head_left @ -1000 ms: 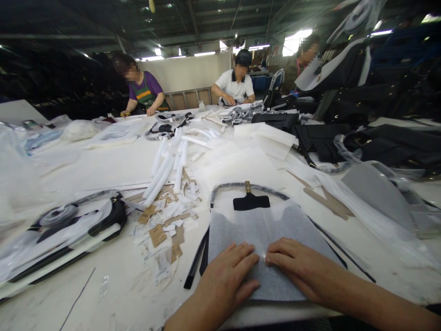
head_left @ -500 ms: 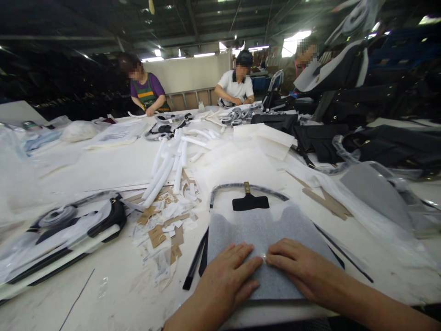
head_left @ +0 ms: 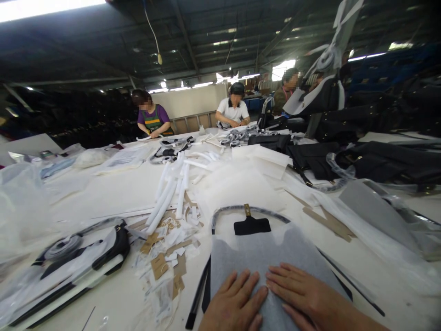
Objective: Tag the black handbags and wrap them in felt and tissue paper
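Observation:
In front of me a black handbag lies flat, mostly covered by a sheet of thin whitish tissue paper [head_left: 248, 250]. Its wrapped handle [head_left: 220, 212] arches out at the far end, and a black tab with a brass-coloured clasp [head_left: 252, 225] shows past the paper. My left hand [head_left: 236, 299] rests flat on the sheet, fingers stretched out. Beside it my right hand [head_left: 296, 289] also lies flat on the paper, its fingertips close to those of the left. Black strips stick out along both sides of the paper.
To the left lies another part-wrapped bag [head_left: 79, 262]. Brown tags [head_left: 159, 266] and small plastic packets are scattered between, with white foam tubes [head_left: 165, 197] behind. Black bags [head_left: 310, 158] and clear plastic film [head_left: 365, 230] lie right. Two co-workers [head_left: 232, 108] work across the table.
My view has tilted up, so the table sits lower in the picture. The fingers of my right hand, bent together before, now lie flatter on the paper.

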`<state>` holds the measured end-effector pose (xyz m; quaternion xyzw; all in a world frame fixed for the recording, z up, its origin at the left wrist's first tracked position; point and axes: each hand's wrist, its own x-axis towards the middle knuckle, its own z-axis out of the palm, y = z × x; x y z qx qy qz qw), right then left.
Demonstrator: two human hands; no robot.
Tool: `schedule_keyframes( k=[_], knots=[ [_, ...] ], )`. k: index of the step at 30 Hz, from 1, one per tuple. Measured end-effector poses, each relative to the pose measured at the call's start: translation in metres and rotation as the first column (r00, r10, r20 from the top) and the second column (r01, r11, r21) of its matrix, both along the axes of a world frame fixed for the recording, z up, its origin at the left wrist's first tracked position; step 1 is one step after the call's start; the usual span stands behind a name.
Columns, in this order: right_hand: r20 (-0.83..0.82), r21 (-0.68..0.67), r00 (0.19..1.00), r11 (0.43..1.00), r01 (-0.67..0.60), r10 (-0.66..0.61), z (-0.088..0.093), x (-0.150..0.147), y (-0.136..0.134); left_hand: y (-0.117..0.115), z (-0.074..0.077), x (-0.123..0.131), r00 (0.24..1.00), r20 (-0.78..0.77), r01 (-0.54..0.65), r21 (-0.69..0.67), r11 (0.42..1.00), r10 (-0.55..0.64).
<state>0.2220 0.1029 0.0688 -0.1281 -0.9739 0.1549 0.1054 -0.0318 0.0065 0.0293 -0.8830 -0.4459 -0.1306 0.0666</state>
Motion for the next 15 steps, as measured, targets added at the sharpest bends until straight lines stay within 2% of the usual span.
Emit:
schedule_keyframes(
  k=[4,7,11,15],
  knots=[
    [0.001,0.049,1.0,0.999,0.021,-0.021,-0.011,0.0,-0.001,-0.009,0.017,0.003,0.998,0.017,-0.056,-0.202,0.978,0.061],
    [0.02,0.071,1.0,0.997,0.017,-0.019,-0.015,0.0,0.0,-0.013,0.024,0.005,0.994,0.05,-0.08,-0.293,0.953,0.099],
    [0.042,0.072,0.999,0.997,0.008,-0.011,-0.011,-0.002,0.002,-0.015,0.024,0.007,0.992,0.052,-0.091,-0.332,0.939,0.114],
    [0.07,0.117,0.997,0.993,0.009,-0.017,-0.004,-0.007,0.001,-0.011,0.027,0.008,0.994,0.023,-0.091,-0.312,0.946,0.103]
  ],
)
